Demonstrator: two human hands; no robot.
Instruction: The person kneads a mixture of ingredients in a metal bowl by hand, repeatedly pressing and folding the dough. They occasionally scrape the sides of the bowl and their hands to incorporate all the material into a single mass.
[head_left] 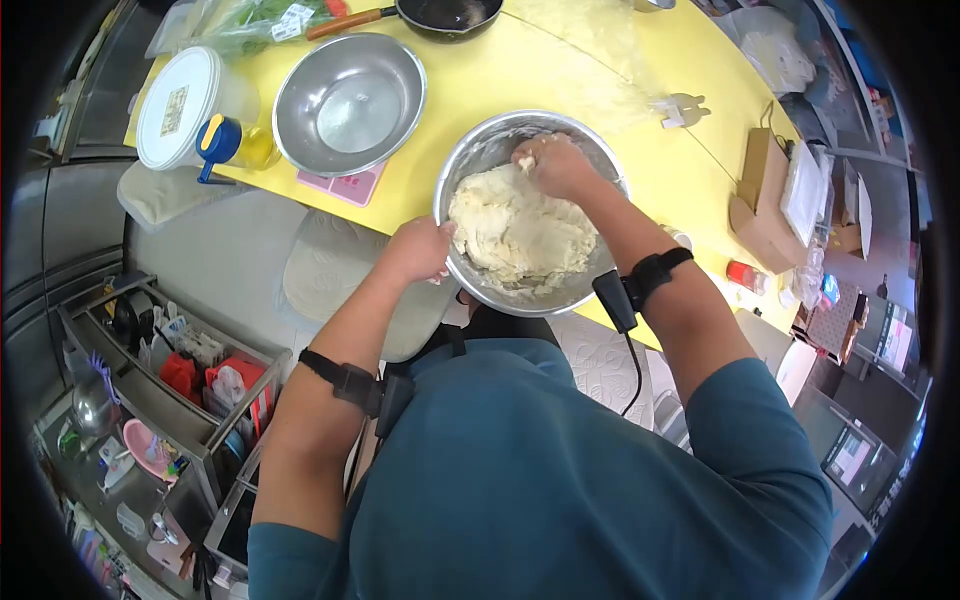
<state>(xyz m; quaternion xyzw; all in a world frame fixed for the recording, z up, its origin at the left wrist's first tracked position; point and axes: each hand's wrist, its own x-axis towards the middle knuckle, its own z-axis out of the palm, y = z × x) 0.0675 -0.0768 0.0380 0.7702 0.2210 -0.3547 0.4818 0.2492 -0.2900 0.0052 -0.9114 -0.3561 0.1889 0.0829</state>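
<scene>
Yellow table (480, 80) in a kitchen, seen from above, with an open drawer (165, 365) at far left. From left to right across the table: a tub (187, 105) with a white lid; a bottle (258, 148) with a blue and yellow top, just beside it; a steel basin (358, 108) resting over a pink slab (350, 188); and, near the far edge, a dark pan (450, 14). Next comes my left hand (418, 250), clamped on the left rim of the mixing bowl (490, 150). Pale, rough dough (520, 225) lies inside this bowl, between my two hands, which are apart. My right hand (556, 165) reaches into the bowl at the dough's far side, fingers curled on a bit of it. Farther right stand a red-capped jar (742, 275) and, beyond it, a cardboard box (765, 175).
</scene>
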